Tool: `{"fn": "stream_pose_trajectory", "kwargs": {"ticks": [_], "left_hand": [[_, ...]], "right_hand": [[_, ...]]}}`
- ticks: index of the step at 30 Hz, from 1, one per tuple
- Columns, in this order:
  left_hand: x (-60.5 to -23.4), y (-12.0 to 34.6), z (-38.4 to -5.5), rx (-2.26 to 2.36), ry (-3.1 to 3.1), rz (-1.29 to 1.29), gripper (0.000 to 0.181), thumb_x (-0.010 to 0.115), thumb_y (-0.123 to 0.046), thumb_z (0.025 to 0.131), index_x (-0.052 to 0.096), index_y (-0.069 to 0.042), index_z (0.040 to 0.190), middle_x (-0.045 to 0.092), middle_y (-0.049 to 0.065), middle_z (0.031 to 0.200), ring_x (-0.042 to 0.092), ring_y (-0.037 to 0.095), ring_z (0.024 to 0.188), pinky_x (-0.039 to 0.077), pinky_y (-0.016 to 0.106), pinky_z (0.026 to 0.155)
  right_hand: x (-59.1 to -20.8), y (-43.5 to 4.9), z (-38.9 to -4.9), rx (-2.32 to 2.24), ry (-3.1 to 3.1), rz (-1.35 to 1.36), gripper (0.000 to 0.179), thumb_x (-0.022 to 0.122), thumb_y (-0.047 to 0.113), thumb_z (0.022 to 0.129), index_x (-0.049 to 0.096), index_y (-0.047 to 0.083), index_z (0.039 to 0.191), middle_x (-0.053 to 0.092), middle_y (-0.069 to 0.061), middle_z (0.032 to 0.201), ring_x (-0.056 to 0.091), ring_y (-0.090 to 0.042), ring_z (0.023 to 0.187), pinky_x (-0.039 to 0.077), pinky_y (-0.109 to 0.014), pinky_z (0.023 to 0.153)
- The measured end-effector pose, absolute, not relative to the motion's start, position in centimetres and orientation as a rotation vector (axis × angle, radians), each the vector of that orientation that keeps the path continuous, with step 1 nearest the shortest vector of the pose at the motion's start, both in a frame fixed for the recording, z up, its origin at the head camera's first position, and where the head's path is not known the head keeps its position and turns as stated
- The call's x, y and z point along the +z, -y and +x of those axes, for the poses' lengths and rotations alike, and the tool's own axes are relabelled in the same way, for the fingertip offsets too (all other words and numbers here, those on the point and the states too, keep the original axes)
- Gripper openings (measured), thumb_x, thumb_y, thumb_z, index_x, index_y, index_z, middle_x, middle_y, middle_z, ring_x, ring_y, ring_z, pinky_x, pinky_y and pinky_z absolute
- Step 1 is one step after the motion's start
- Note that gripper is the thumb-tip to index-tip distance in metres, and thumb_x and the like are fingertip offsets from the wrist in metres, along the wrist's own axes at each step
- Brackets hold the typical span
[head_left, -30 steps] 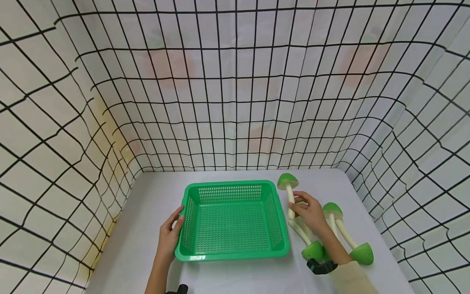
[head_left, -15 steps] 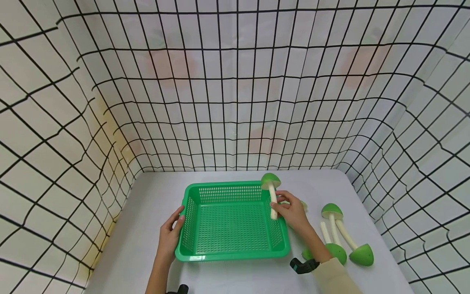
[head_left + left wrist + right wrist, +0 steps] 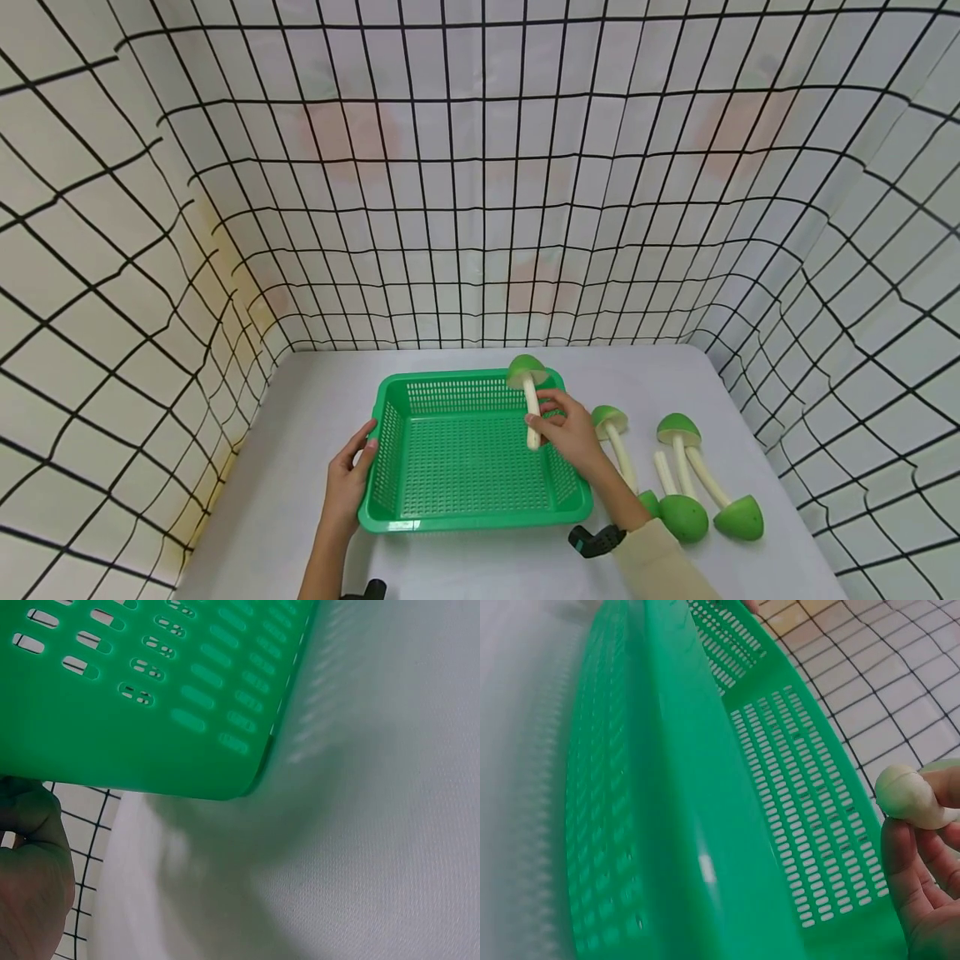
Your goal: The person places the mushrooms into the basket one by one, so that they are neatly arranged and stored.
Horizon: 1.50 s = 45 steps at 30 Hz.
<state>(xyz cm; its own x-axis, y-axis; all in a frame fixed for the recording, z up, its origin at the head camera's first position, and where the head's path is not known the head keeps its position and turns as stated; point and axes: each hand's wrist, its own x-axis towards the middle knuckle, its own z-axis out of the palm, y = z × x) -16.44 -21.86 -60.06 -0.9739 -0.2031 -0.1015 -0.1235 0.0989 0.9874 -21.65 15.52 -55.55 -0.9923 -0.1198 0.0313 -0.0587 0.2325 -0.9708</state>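
Note:
A toy mushroom [image 3: 532, 408] with a green cap and pale stem is pinched by its stem in my right hand [image 3: 572, 432]. Cap up and slightly tilted, it overlaps the right part of the green plastic basket [image 3: 472, 525]. From the right wrist view, thumb and fingers close around the rounded stem end [image 3: 907, 799], beside the basket's slotted wall [image 3: 795, 802]. My left hand [image 3: 347, 482] grips the basket's left rim, thumb toward the inside. Only part of that hand [image 3: 34, 877] shows in the left wrist view, against the basket's edge [image 3: 150, 765].
Several more green-capped mushrooms lie right of the basket, among them one by my forearm [image 3: 611, 423], an upright-lying one [image 3: 679, 433] and one at far right [image 3: 741, 518]. Black wire mesh [image 3: 480, 250] rises behind and along both sides of the white table [image 3: 300, 417].
My right hand has carried the mushroom leftward from beside the basket to over its right part. Mushrooms it covered now show. The left hand and basket stay put.

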Motion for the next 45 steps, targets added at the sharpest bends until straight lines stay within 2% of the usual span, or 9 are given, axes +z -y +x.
{"fn": "stream_pose_trajectory", "kwargs": {"ticks": [29,38,45], "left_hand": [[-60.2,21.8,-16.5,-2.079,2.26,0.349,0.049,0.057,-0.048,0.104,0.055,-0.031,0.149,0.053,0.006,0.147,0.055,0.028,0.116,0.055,0.023,0.08],[-60.2,21.9,-16.6,-2.075,2.269,0.362,0.047,0.057,-0.047,0.104,0.055,-0.032,0.149,0.054,0.005,0.143,0.056,0.025,0.112,0.055,0.023,0.079],[-60.0,21.9,-16.5,-2.092,2.257,0.355,0.048,0.057,-0.046,0.105,0.054,-0.03,0.15,0.052,0.002,0.149,0.054,0.021,0.12,0.052,0.026,0.084]], "right_hand": [[-56.8,-7.2,-21.5,-1.845,-2.296,-0.203,0.043,0.079,0.015,0.092,0.059,0.009,0.129,0.064,-0.015,0.103,0.071,-0.02,0.071,0.059,-0.058,0.069],[-56.8,-4.9,-21.6,-1.823,-2.302,-0.255,0.041,0.078,0.013,0.092,0.058,0.008,0.127,0.065,-0.015,0.101,0.071,-0.017,0.07,0.06,-0.057,0.068],[-56.9,-3.2,-21.9,-1.796,-2.287,-0.269,0.038,0.079,0.013,0.092,0.06,0.008,0.124,0.065,-0.014,0.1,0.07,-0.017,0.067,0.06,-0.056,0.067]]}}
